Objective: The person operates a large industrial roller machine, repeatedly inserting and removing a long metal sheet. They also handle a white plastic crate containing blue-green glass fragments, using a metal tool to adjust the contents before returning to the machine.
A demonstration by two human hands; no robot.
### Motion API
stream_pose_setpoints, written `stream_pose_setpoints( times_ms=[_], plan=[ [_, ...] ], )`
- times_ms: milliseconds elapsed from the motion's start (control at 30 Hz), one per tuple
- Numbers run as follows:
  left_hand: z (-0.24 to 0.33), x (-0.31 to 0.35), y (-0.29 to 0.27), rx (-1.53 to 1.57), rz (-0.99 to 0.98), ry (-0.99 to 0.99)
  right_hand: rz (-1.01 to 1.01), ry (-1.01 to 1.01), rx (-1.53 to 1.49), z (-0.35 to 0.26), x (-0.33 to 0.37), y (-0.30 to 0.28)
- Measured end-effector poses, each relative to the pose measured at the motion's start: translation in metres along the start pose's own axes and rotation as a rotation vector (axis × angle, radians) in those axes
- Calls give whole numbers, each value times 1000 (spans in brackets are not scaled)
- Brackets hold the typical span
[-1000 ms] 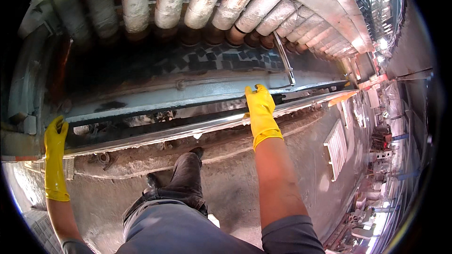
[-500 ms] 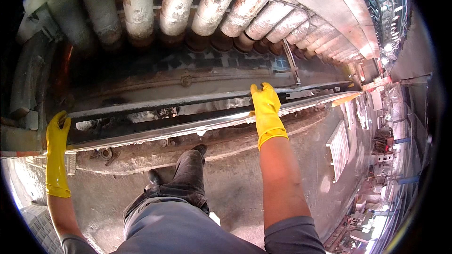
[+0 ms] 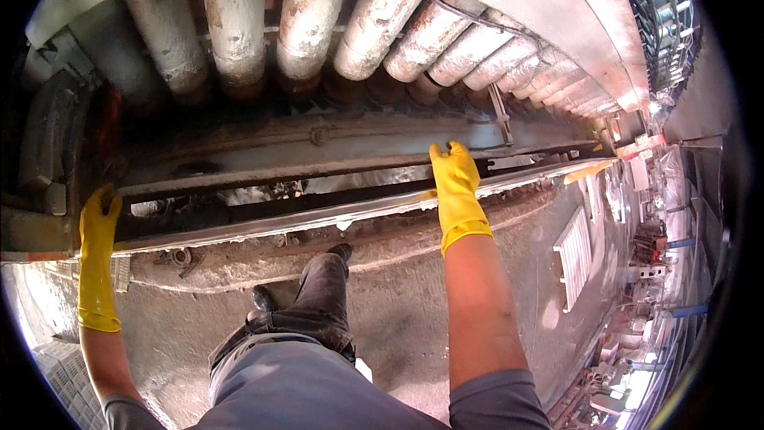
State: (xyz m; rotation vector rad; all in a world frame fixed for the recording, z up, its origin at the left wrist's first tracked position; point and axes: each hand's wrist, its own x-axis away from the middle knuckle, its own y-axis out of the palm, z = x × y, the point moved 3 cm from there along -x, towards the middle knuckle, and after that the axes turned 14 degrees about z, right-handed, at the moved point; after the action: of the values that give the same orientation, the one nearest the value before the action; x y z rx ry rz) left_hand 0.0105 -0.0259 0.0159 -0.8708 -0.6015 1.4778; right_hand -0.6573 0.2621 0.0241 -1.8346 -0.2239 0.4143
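Observation:
A long grey metal panel (image 3: 263, 147) with a round boss on its face lies lengthwise below a row of rollers. My left hand (image 3: 99, 223), in a yellow rubber glove, curls its fingers round the panel's near left corner. Farther right along the same near edge, my right hand (image 3: 458, 187), gloved alike, grips the panel with its thumb and fingers bent over it. The fingertips of both hands are partly hidden. Between the panel and a metal rail (image 3: 318, 220) in front of it runs a narrow gap.
Large pale cylindrical rollers (image 3: 315, 20) line up beyond the panel under a curved cover. A thin upright bar (image 3: 501, 115) stands behind it on the right. On the concrete floor (image 3: 398, 310) lies a white slatted grate (image 3: 574, 259). Bricks and clutter sit at far right.
The panel's face has tilted, hiding the dark tiled strip behind it, and more of its grey surface shows. My right hand has shifted slightly right; the left has hardly moved.

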Motion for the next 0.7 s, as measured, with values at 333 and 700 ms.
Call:
stream_pose_setpoints(
  times_ms=[333,700],
  plan=[
    [7,-32,11,15,-6,-14,46,-12,-2,-21,-19,7],
    [15,-57,17,-35,-24,-18,47,-17,7,-36,-34,13]
  ],
)
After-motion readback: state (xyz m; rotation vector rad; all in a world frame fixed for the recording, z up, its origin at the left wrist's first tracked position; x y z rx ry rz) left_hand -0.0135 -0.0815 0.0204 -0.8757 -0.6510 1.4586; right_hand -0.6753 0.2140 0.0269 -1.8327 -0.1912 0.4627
